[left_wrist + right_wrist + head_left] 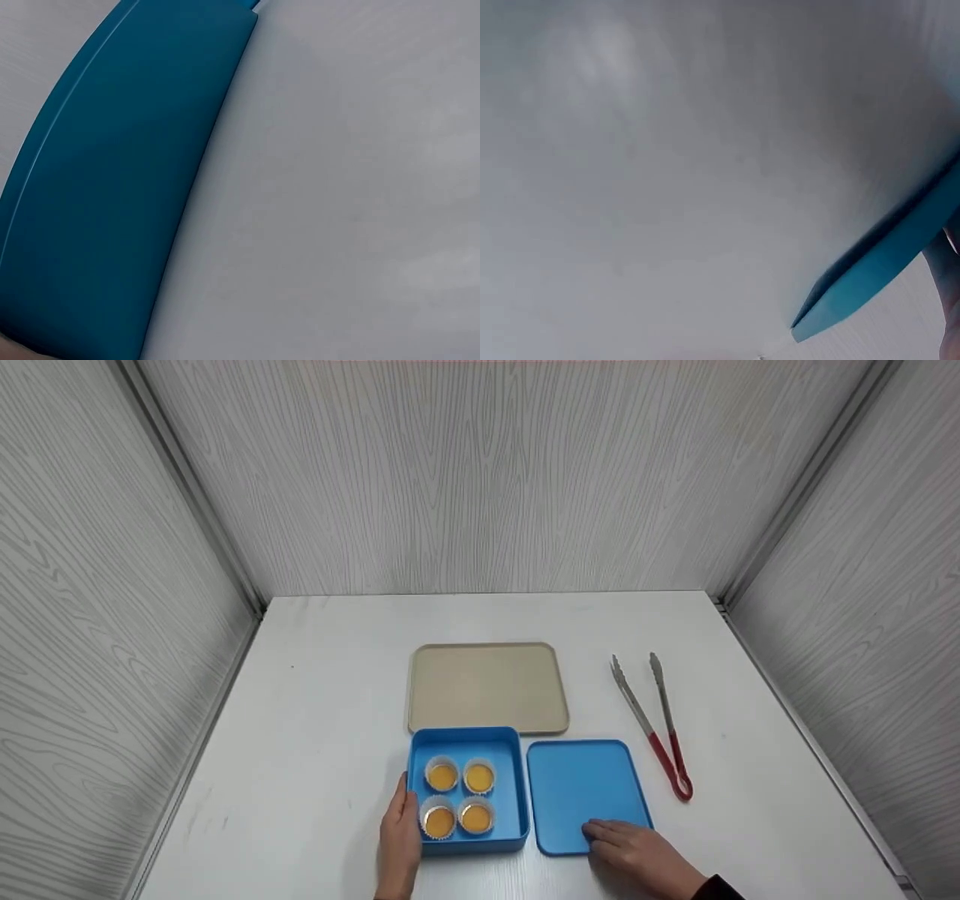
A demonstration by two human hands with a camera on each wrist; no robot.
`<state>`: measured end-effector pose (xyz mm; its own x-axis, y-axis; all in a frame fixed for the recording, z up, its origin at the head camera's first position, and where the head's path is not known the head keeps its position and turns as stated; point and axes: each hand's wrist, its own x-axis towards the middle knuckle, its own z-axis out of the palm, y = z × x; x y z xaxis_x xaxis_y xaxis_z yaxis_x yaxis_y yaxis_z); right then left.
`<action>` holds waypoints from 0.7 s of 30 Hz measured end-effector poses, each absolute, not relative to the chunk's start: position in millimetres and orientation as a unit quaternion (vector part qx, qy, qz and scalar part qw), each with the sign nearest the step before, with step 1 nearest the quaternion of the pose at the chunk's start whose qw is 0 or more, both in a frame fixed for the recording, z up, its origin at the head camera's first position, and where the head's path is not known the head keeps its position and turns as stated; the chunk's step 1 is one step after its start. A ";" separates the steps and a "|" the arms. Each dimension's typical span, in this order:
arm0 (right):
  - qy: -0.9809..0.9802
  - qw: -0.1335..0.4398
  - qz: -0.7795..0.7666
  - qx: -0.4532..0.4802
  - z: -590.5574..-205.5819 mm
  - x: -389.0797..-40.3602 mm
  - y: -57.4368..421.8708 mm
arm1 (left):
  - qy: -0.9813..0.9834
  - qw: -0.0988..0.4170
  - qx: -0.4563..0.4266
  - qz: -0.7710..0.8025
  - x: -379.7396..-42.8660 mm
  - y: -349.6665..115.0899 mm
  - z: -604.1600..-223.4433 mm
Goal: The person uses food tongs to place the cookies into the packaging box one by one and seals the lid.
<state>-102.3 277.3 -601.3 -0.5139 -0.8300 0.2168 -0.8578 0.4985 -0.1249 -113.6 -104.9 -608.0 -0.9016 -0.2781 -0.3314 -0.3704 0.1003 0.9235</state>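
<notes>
A square blue box (506,780) stands at the front of the table with several foil cups of yellow filling (478,778) inside. My left hand (399,840) lies along the box's left wall, its fingers against the outside near the rim. In the left wrist view the box's outer side (127,180) fills the left part. To the right of the box lies a flat blue lid (585,784). My right hand (637,851) rests its fingertips on the lid's near right part. The right wrist view shows the lid's edge (877,270) beneath the fingers.
Behind the box is a shallow beige tray (487,686), its near edge close to the box's back rim. Spread metal tongs with red handles (667,757) lie right of the lid. Grey wood-grain panels (480,480) enclose the white table (300,720) at the back and both sides.
</notes>
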 end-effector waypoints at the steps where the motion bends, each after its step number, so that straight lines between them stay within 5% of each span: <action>1: -0.863 0.068 0.110 0.488 -599.7 -102.0 277.1 | 0.741 0.038 -0.220 0.634 -113.8 -104.7 -607.8; 21: -0.900 0.188 0.096 0.382 -526.0 -109.5 279.0 | 0.739 0.040 -0.207 0.640 -113.2 -109.3 -600.0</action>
